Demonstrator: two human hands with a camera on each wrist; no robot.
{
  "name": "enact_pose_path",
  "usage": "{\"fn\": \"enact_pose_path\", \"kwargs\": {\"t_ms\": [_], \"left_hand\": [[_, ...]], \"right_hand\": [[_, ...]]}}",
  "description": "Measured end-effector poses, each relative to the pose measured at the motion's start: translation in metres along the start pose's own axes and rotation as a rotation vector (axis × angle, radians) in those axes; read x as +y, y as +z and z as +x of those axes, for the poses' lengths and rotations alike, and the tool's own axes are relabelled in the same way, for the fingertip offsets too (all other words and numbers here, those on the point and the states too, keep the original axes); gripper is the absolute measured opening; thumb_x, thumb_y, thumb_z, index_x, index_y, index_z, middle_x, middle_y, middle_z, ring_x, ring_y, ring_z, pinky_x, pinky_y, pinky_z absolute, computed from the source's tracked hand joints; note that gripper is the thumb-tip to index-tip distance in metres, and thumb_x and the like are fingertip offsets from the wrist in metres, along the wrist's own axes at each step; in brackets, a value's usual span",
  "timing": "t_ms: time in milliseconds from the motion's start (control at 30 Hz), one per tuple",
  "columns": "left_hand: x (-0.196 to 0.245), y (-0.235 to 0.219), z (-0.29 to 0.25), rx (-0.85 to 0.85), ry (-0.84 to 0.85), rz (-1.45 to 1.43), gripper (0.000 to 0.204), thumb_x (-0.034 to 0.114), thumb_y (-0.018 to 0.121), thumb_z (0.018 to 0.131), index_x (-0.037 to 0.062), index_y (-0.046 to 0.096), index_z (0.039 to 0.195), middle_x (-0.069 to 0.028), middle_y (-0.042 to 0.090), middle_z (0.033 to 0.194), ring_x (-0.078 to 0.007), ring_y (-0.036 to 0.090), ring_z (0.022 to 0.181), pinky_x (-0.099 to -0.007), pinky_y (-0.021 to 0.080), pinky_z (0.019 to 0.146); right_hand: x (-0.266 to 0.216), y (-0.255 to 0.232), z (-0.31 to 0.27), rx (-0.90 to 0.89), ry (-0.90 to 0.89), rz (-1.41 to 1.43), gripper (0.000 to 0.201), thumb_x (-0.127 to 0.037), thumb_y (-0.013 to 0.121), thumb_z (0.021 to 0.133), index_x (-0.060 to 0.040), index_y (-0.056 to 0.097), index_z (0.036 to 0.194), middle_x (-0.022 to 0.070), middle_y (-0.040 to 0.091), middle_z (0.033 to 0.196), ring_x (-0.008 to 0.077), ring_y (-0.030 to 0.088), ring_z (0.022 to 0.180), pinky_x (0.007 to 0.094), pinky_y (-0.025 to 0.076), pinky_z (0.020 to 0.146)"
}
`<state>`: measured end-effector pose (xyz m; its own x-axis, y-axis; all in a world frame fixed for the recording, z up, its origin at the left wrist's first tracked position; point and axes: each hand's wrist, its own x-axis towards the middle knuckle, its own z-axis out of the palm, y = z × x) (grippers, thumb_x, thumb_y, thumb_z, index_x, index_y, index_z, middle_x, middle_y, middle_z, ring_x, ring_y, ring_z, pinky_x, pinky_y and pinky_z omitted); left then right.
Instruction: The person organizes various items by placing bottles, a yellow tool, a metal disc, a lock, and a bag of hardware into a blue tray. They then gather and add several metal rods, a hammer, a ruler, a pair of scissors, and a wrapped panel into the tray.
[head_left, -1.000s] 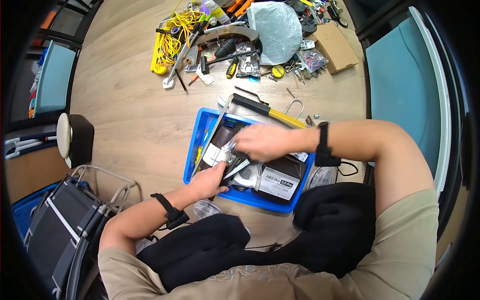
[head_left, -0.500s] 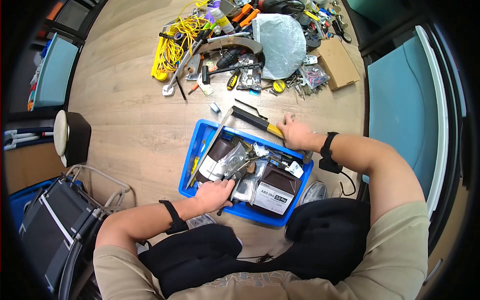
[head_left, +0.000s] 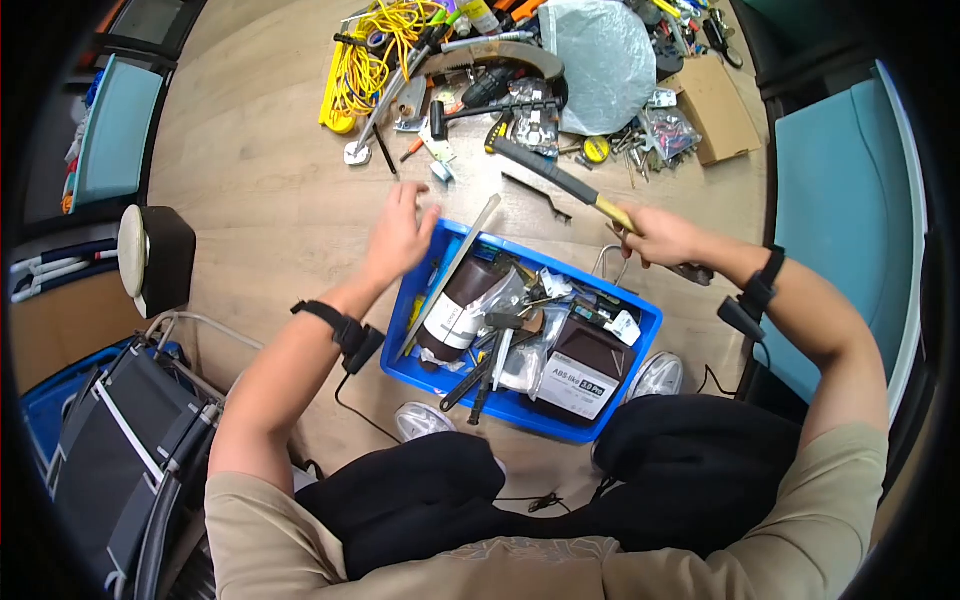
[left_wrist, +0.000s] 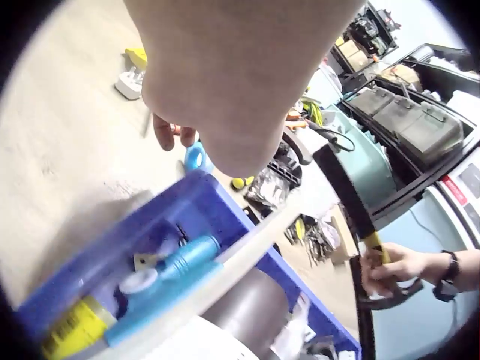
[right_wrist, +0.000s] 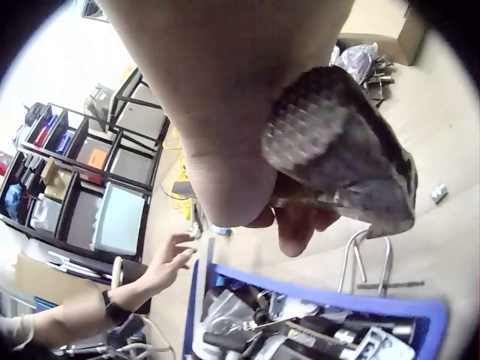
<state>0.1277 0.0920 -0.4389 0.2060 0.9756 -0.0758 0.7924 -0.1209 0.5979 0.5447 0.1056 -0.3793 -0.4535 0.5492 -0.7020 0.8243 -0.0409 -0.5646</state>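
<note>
My right hand (head_left: pixel 660 237) grips a hammer (head_left: pixel 545 170) close to its head, beyond the bin's back right side. The black and yellow handle points up and left in the head view. In the right wrist view, the metal hammer head (right_wrist: pixel 337 142) shows a rough, patterned face. My left hand (head_left: pixel 400 235) is empty, its fingers loosely extended over the back left corner of a blue bin (head_left: pixel 395 340). Just past those fingertips, a small blue roll (head_left: pixel 442 172) lies on the floor. The bin holds dark bottles (head_left: pixel 470 285), plastic bags and hand tools.
A long pale strip (head_left: pixel 450 270) leans across the bin's left side and sticks out past its rim. A thin black tool (head_left: pixel 535 195) lies behind the bin. Farther back is a pile with yellow cable (head_left: pixel 365 70), a grey bag (head_left: pixel 598 65) and a cardboard box (head_left: pixel 715 110).
My right hand went from over the bin to the hammer and raised it off the bin's back edge. My left hand let go of tools in the bin and moved to the back left corner.
</note>
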Motion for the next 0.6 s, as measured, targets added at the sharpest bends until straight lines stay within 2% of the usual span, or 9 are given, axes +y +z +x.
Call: {"fn": "enact_pose_path", "kwargs": {"t_ms": [100, 133, 200, 267, 300, 333, 433, 500, 600], "left_hand": [[-0.035, 0.009, 0.026, 0.02, 0.12, 0.103, 0.042, 0.008, 0.063, 0.092, 0.0062, 0.056, 0.134, -0.0203, 0.057, 0.134, -0.0406, 0.06, 0.117, -0.0466, 0.051, 0.1], [-0.04, 0.011, 0.035, 0.0, 0.161, 0.15, 0.05, 0.004, 0.061, 0.09, 0.0075, 0.055, 0.139, -0.0194, 0.053, 0.145, -0.0448, 0.055, 0.129, -0.049, 0.048, 0.108], [-0.048, 0.013, 0.055, -0.076, 0.214, 0.179, 0.053, 0.001, 0.06, 0.089, 0.0104, 0.055, 0.141, -0.0182, 0.052, 0.148, -0.0435, 0.056, 0.13, -0.0487, 0.049, 0.109], [-0.047, 0.015, 0.069, -0.142, 0.272, 0.21, 0.057, -0.001, 0.059, 0.087, 0.0133, 0.056, 0.143, -0.017, 0.052, 0.151, -0.0423, 0.056, 0.131, -0.0483, 0.049, 0.109], [-0.044, 0.015, 0.075, -0.231, 0.258, 0.334, 0.058, -0.002, 0.058, 0.086, 0.0156, 0.057, 0.142, -0.0157, 0.053, 0.149, -0.0407, 0.058, 0.129, -0.0477, 0.051, 0.106], [-0.041, 0.014, 0.08, -0.317, 0.244, 0.46, 0.059, -0.003, 0.058, 0.086, 0.0178, 0.058, 0.141, -0.0145, 0.055, 0.147, -0.0391, 0.06, 0.127, -0.0472, 0.053, 0.104], [-0.037, 0.015, 0.085, -0.366, 0.215, 0.562, 0.047, 0.0, 0.059, 0.087, 0.0172, 0.063, 0.131, -0.0111, 0.063, 0.131, -0.0342, 0.066, 0.118, -0.0473, 0.057, 0.094], [-0.036, 0.011, 0.082, -0.323, 0.238, 0.564, 0.034, 0.007, 0.064, 0.087, 0.0142, 0.065, 0.12, -0.0107, 0.066, 0.116, -0.0329, 0.069, 0.11, -0.0492, 0.058, 0.087], [-0.016, -0.003, 0.067, -0.24, 0.198, 0.327, 0.028, 0.013, 0.069, 0.086, 0.0119, 0.067, 0.114, -0.0113, 0.065, 0.112, -0.0338, 0.068, 0.107, -0.0481, 0.057, 0.085]], "right_hand": [[-0.027, 0.007, -0.026, -0.139, 0.031, 0.36, 0.026, -0.007, 0.054, 0.097, -0.0031, 0.05, 0.122, 0.0115, 0.071, 0.086, 0.0174, 0.067, 0.056, 0.0331, 0.056, 0.052], [-0.039, 0.011, -0.035, -0.233, 0.04, 0.349, 0.025, -0.012, 0.054, 0.101, -0.0041, 0.05, 0.125, 0.0115, 0.07, 0.088, 0.0187, 0.069, 0.06, 0.0325, 0.057, 0.054], [-0.044, 0.035, -0.042, -0.35, -0.012, 0.394, 0.027, -0.018, 0.056, 0.104, -0.0037, 0.051, 0.127, 0.0108, 0.068, 0.09, 0.0184, 0.07, 0.065, 0.0347, 0.058, 0.06], [-0.046, 0.064, -0.045, -0.399, -0.169, 0.256, 0.031, -0.022, 0.059, 0.104, -0.0039, 0.052, 0.129, 0.0164, 0.067, 0.097, 0.026, 0.072, 0.077, 0.0406, 0.059, 0.071], [-0.018, 0.099, -0.036, -0.202, -0.51, -0.005, 0.033, -0.024, 0.06, 0.103, -0.005, 0.053, 0.13, 0.0215, 0.065, 0.105, 0.0359, 0.07, 0.089, 0.0468, 0.057, 0.081], [-0.022, 0.11, -0.041, -0.242, -0.423, -0.014, 0.032, -0.025, 0.061, 0.102, -0.0061, 0.055, 0.128, 0.0237, 0.062, 0.111, 0.0424, 0.065, 0.101, 0.0494, 0.055, 0.086], [-0.036, 0.125, -0.051, -0.213, -0.321, -0.044, 0.03, -0.023, 0.062, 0.101, -0.0046, 0.056, 0.125, 0.0202, 0.061, 0.111, 0.0404, 0.064, 0.106, 0.0483, 0.054, 0.088], [-0.045, 0.121, -0.052, -0.058, -0.301, -0.12, 0.03, -0.02, 0.063, 0.099, -0.0033, 0.057, 0.123, 0.0184, 0.06, 0.112, 0.0406, 0.064, 0.106, 0.0483, 0.054, 0.089], [-0.024, 0.119, -0.033, 0.148, -0.471, -0.363, 0.031, -0.017, 0.064, 0.097, -0.0029, 0.057, 0.124, 0.0169, 0.06, 0.114, 0.0398, 0.066, 0.102, 0.0487, 0.056, 0.087]]}}
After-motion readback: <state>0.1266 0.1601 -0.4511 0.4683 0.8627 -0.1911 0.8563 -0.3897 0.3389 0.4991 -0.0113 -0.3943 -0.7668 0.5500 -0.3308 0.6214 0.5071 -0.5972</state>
